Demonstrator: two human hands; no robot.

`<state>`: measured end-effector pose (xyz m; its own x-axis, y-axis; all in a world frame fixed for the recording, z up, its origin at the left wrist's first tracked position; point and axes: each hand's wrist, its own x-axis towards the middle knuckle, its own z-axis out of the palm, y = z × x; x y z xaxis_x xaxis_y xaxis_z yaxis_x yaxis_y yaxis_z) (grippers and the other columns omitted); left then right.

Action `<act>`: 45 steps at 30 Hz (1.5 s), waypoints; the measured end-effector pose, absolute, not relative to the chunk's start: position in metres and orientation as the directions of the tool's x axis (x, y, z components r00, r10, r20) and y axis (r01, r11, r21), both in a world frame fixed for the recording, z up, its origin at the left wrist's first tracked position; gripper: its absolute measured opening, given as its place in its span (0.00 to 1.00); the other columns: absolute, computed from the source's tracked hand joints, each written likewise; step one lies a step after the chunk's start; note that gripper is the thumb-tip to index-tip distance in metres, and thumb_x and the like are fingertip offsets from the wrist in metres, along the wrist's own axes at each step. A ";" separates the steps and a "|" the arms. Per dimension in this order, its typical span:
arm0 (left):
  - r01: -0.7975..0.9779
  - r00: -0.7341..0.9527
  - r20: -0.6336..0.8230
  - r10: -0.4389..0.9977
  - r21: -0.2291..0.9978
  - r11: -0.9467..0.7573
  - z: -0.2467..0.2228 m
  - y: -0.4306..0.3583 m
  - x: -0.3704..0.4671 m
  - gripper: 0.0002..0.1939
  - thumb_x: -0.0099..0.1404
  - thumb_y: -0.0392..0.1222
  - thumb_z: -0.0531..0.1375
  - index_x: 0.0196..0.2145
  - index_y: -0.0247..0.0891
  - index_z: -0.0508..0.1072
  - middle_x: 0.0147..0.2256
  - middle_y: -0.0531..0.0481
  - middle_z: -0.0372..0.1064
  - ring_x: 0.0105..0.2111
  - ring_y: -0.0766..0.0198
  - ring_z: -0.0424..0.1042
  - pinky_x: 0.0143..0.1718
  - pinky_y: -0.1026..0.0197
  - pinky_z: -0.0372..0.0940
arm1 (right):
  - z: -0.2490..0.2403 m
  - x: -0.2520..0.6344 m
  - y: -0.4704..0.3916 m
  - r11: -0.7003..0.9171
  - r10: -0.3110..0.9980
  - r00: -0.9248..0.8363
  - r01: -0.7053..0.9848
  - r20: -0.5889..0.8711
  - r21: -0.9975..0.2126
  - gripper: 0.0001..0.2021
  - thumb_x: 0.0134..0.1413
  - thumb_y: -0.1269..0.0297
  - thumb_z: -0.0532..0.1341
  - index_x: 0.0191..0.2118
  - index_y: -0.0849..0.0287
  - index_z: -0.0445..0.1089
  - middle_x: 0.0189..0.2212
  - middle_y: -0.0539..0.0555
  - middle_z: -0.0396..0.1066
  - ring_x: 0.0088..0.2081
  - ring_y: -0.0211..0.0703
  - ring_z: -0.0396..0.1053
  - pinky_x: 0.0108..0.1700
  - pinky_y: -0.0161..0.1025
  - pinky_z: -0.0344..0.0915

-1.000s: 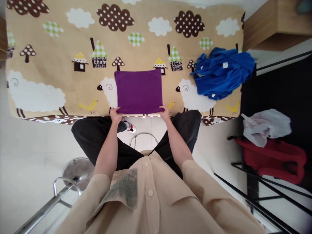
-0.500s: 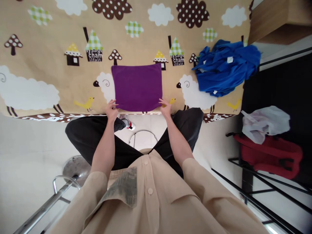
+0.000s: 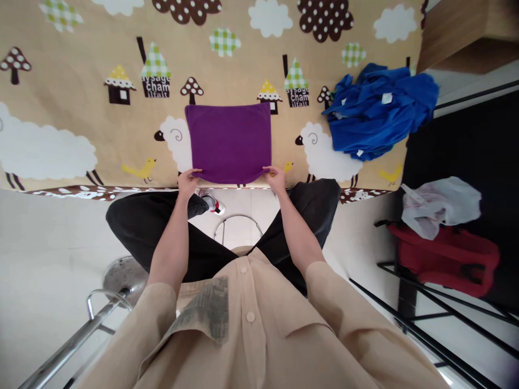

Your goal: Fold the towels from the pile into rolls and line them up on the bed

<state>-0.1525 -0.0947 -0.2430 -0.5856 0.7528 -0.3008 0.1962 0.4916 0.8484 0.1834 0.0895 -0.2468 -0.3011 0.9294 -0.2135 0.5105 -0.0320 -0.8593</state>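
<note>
A purple cloth lies flat in a rectangle on the patterned tablecloth, close to the table's front edge. My left hand pinches the cloth's near left corner between thumb and fingers. At the near right corner, my right hand has its fingers closed on the edge in the same way. The near edge bows slightly toward me between the two hands. To the right on the table is a crumpled heap of blue cloth with small white tags, touched by neither hand.
A wooden box-like object stands at the upper right. Below it are a white plastic bag and a red bag, near black metal bars. A metal stool is at the lower left. My legs are under the table edge.
Both hands, whose fingers were spread at the near corners, have closed on the purple cloth's near edge. The view has shifted slightly.
</note>
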 end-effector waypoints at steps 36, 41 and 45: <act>0.143 -0.741 -0.248 0.625 0.850 0.506 -0.297 -0.089 -0.176 0.19 0.64 0.58 0.64 0.29 0.40 0.68 0.26 0.49 0.68 0.32 0.58 0.75 0.45 0.52 0.75 | -0.304 0.203 0.113 -0.164 0.935 -0.183 0.536 -0.303 -0.828 0.20 0.62 0.47 0.65 0.44 0.63 0.76 0.44 0.69 0.81 0.46 0.55 0.81 0.55 0.52 0.76; 0.157 -0.728 -0.254 0.636 0.842 0.517 -0.300 -0.087 -0.176 0.19 0.64 0.59 0.63 0.31 0.39 0.69 0.28 0.47 0.70 0.33 0.56 0.76 0.45 0.50 0.75 | -0.301 0.201 0.113 -0.142 0.938 -0.184 0.569 -0.294 -0.810 0.23 0.63 0.45 0.64 0.45 0.64 0.78 0.44 0.69 0.81 0.47 0.56 0.81 0.54 0.53 0.76; 0.243 -0.724 -0.207 0.658 0.816 0.524 -0.292 -0.089 -0.172 0.18 0.67 0.57 0.62 0.41 0.37 0.72 0.32 0.45 0.72 0.37 0.54 0.77 0.49 0.48 0.75 | -0.287 0.196 0.108 -0.125 0.950 -0.141 0.647 -0.280 -0.752 0.23 0.66 0.50 0.62 0.53 0.66 0.75 0.45 0.69 0.80 0.49 0.57 0.80 0.57 0.56 0.74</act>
